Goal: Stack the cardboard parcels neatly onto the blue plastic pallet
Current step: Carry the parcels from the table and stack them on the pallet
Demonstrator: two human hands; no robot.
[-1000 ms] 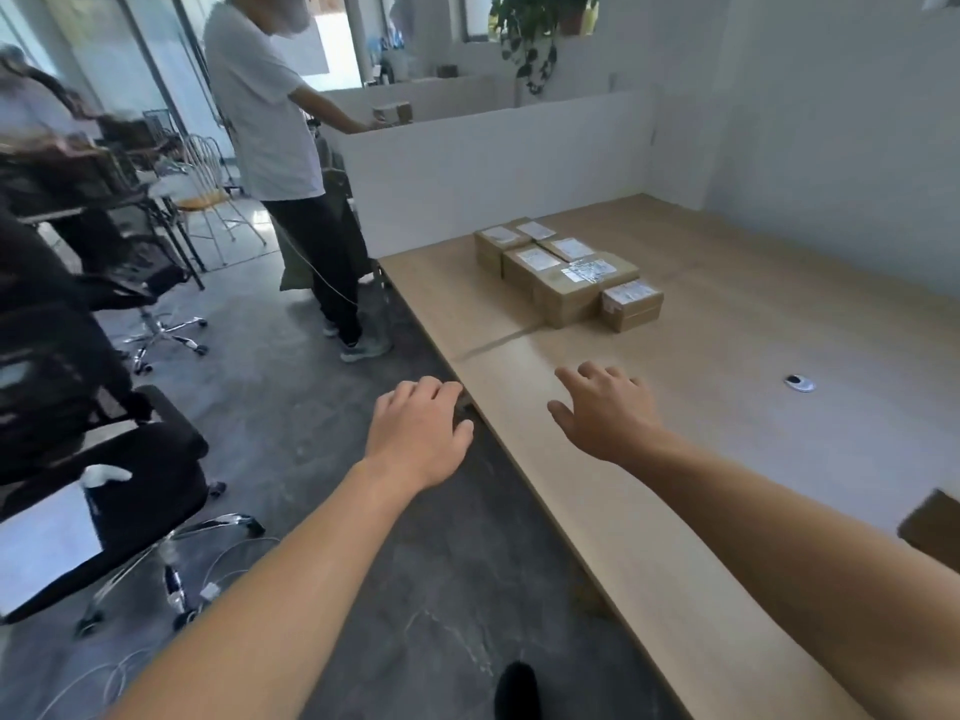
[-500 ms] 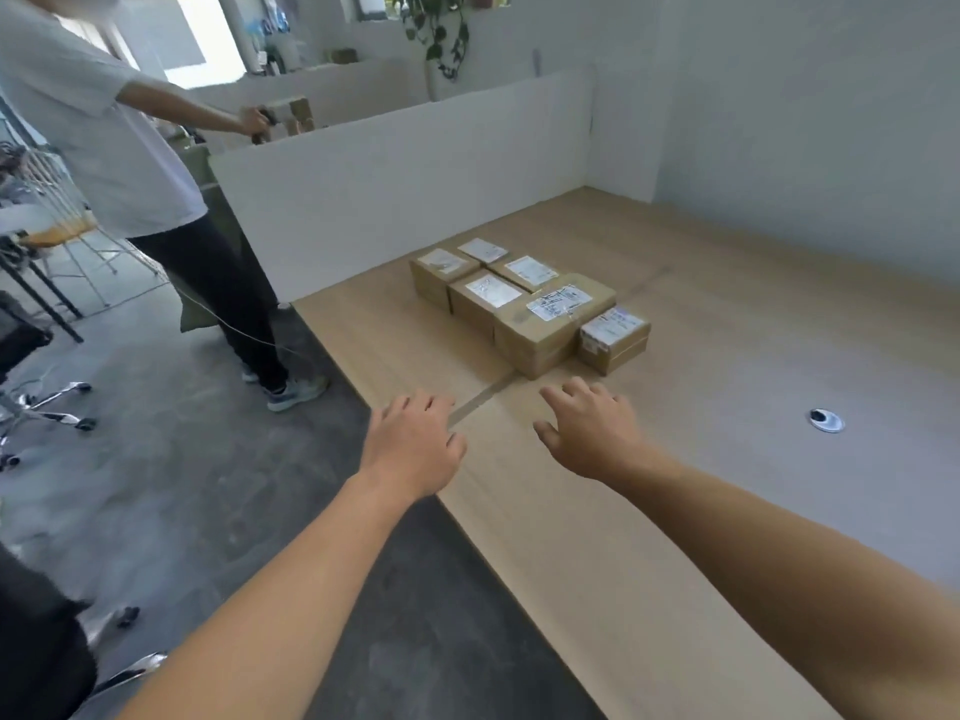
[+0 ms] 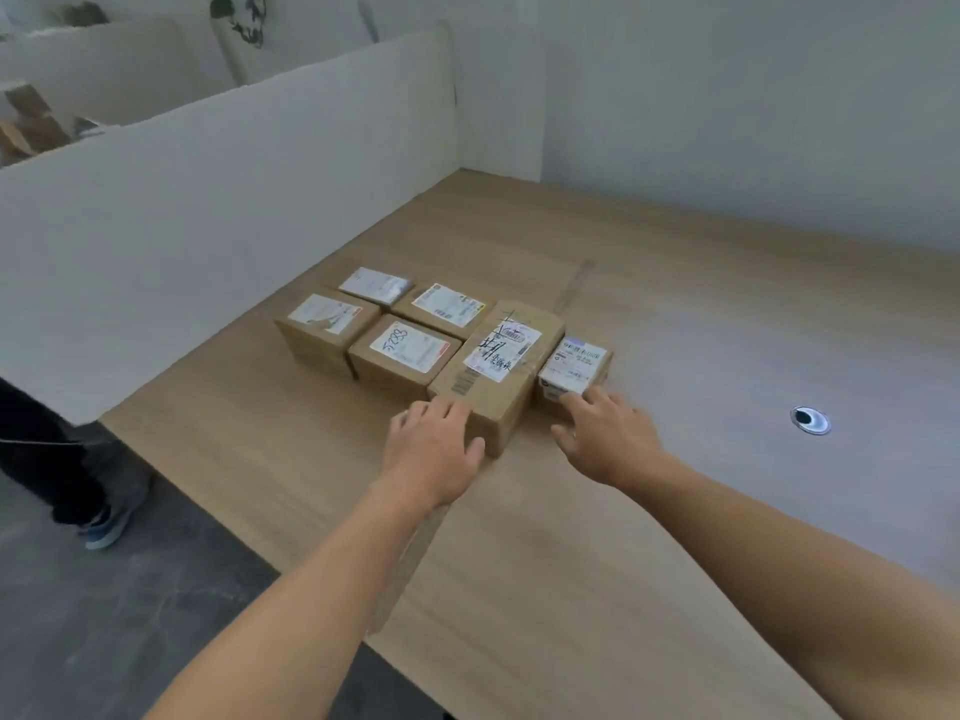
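Observation:
Several cardboard parcels with white labels lie side by side on a wooden table (image 3: 571, 563). The biggest is a long parcel (image 3: 498, 366) in the middle of the near row. My left hand (image 3: 434, 446) reaches its near left corner, fingers spread and touching the cardboard. To its right sits a small parcel (image 3: 574, 368); my right hand (image 3: 608, 436) has its straight fingers at that parcel's near edge. Two more parcels (image 3: 402, 356) (image 3: 324, 330) stand to the left, with flatter ones (image 3: 447, 306) behind. No blue pallet is in view.
A white partition (image 3: 234, 189) runs along the table's far left side and a white wall (image 3: 753, 122) along the back. A round cable grommet (image 3: 809, 419) sits in the tabletop at right. A person's leg and shoe (image 3: 104, 522) stand on the grey floor at left.
I have moved closer to the table. Both hands went forward from open air to the parcels; the left now touches the long parcel, the right the small one.

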